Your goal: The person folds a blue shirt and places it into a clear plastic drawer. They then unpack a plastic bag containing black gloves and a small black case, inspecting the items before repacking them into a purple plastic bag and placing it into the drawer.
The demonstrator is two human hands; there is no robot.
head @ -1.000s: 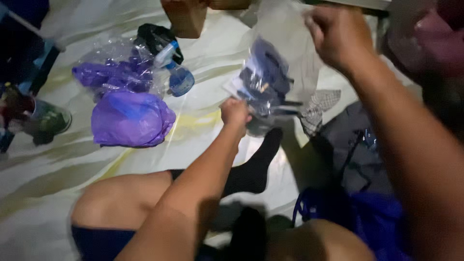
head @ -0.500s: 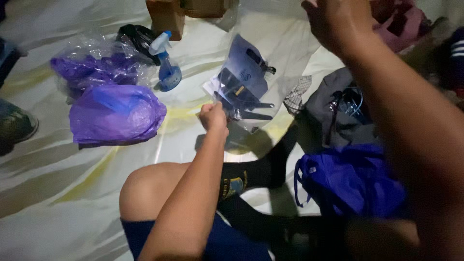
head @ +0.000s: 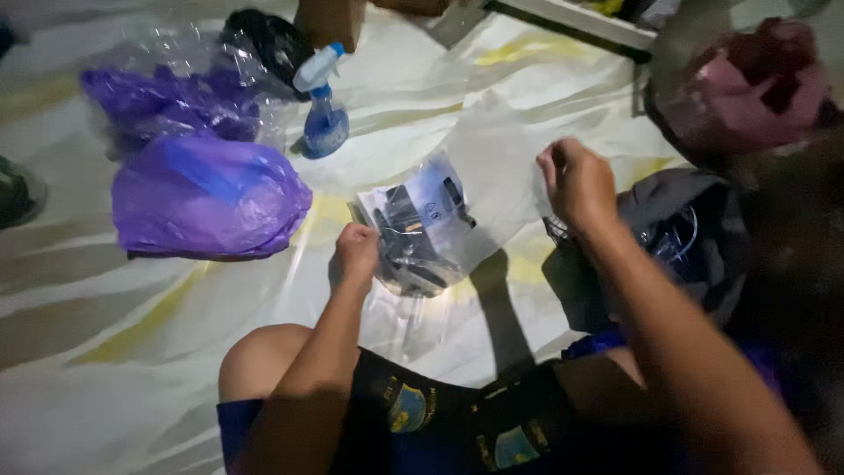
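A clear plastic bag (head: 479,180) with dark items and a white card inside hangs between my hands just above the pale sheet on the floor. My left hand (head: 355,253) grips its lower left corner. My right hand (head: 576,180) pinches its upper right edge. My bare knee (head: 255,361) and black socks with badges (head: 457,422) lie below the bag.
A purple plastic bag (head: 207,198) and a clear bag of purple things (head: 171,97) lie at the left, with a blue spray bottle (head: 323,110) beside them. A grey bag (head: 655,233) sits at the right, pink cloth (head: 747,84) behind it. A cardboard box (head: 330,18) stands at the back.
My right hand has come down from high up to level with the bag, lowering it toward the floor. My left hand stays on its lower corner. The view has shifted.
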